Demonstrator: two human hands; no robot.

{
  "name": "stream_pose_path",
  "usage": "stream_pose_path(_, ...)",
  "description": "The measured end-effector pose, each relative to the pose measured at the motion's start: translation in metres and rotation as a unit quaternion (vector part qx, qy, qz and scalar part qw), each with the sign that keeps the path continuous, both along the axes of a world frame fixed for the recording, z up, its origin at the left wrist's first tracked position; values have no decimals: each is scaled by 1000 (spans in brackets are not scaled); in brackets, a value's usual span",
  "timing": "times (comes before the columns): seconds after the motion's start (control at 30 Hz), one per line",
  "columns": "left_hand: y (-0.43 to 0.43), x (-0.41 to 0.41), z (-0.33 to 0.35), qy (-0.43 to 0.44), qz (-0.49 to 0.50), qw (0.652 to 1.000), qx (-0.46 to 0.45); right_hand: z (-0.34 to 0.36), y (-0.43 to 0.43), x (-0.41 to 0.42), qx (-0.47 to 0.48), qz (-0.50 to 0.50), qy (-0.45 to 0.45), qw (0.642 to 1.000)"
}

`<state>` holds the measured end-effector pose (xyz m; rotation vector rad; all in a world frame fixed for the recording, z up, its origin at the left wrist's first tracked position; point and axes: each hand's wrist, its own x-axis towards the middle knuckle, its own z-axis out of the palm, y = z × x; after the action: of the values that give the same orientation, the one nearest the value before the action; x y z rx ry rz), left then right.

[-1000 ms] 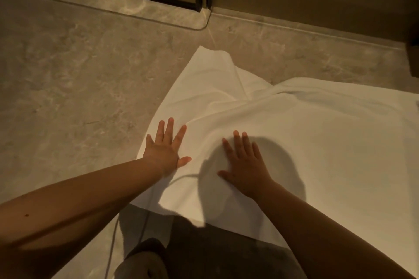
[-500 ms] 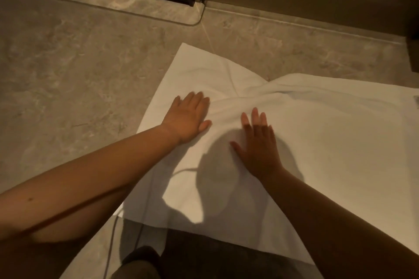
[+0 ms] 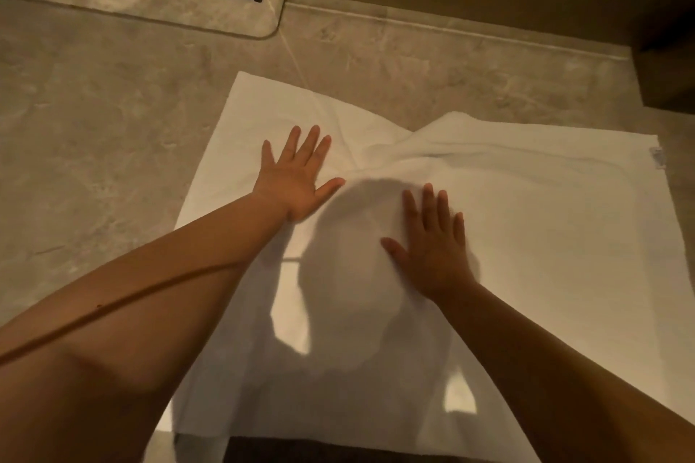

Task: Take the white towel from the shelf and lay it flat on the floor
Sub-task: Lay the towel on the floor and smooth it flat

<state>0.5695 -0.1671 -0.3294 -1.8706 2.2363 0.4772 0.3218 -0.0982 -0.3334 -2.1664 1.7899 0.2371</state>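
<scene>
On the stone-patterned floor (image 3: 113,147) a white towel (image 3: 545,237) lies spread, with a raised fold near its far edge. Both hands press flat on it, fingers straight and splayed: left hand (image 3: 297,180) near the fold, right hand (image 3: 432,248) nearer the middle.

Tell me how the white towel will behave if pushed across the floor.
Likely floppy: the white towel bunches into a ridge at its far edge. It would probably wrinkle rather than slide whole. The smooth floor may let it slip.
</scene>
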Motion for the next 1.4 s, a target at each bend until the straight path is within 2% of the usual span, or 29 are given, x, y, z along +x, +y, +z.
stream_pose_path(0.43,-18,9,4,-57,48,997,35,-2,1,-1,0,2,-7,1000)
stream_pose_path(0.5,-17,8,7,-68,54,996,14,-1,2,-2,-2,8,-12,1000)
stream_pose_path(0.6,-7,-1,7,-33,-31,997,-65,5,-2,-8,-43,-7,-64,997)
stream_pose_path(0.7,10,-13,-1,-4,-88,995,-48,9,-16,-20,-73,-47,-96,992)
stream_pose_path(0.8,12,-14,-6,9,-56,998,-29,10,-35,-29,-50,-64,-68,994)
stream_pose_path(0.93,4,-10,-8,-1,-68,997,-32,7,-49,-44,-19,-82,-37,996)
stream_pose_path(1.1,4,-18,-8,36,-53,994,-90,1,-51,-43,-65,-71,-47,994)
stream_pose_path(1.4,4,-22,-23,47,-31,990,-127,-5,-90,-19,-73,27,-6,997)
